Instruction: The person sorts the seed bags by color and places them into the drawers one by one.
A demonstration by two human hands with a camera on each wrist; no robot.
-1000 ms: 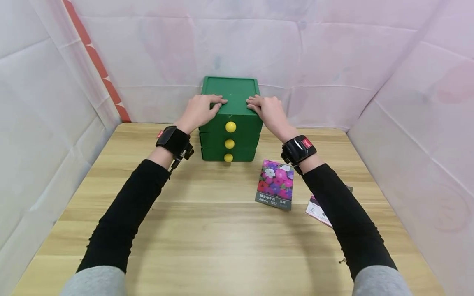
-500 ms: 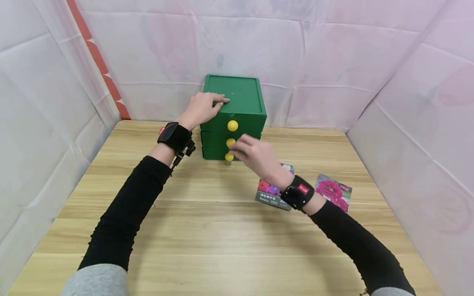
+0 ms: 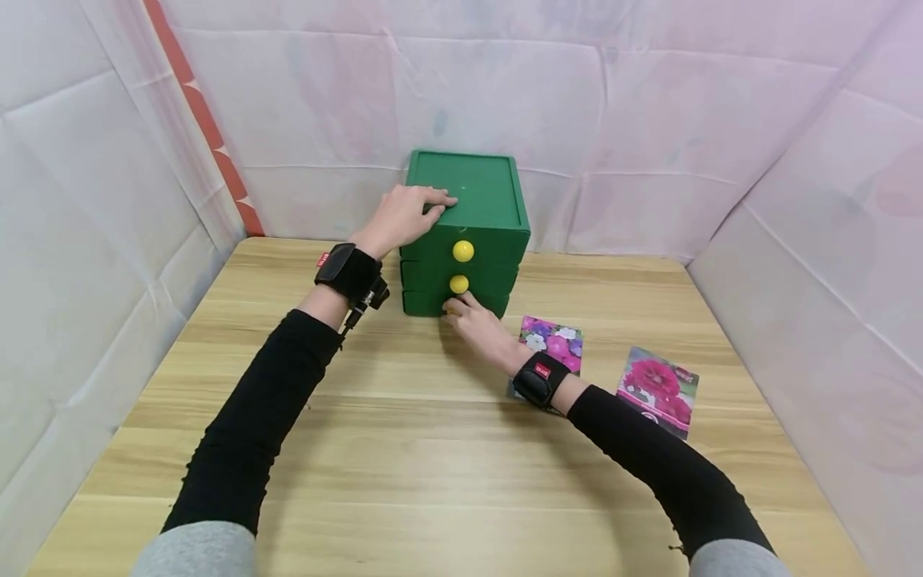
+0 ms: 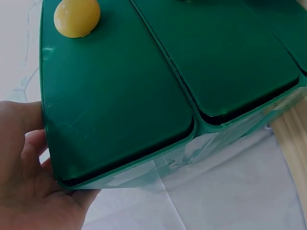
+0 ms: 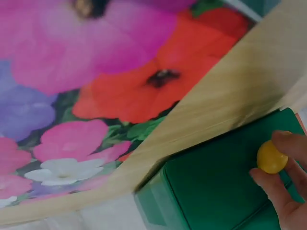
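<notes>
Our right hand (image 3: 481,327) pinches the small round yellow bottom knob (image 5: 271,157) of the green plastic three-drawer chest (image 3: 469,228); our left hand (image 3: 401,216) rests flat, fingers relaxed, on its top.

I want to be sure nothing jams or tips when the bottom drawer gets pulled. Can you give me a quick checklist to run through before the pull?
1. Right hand pinches the bottom knob: ok, fingers sit either side of it.
2. Left hand steadies the green drawer chest: ok, it rests on the top's front left corner.
3. All drawers shut: ok, fronts look flush.
4. Table in front of the drawer free: ok; the seed packet lies off to the right.
5. Drawer slides freely: cannot tell.
</notes>
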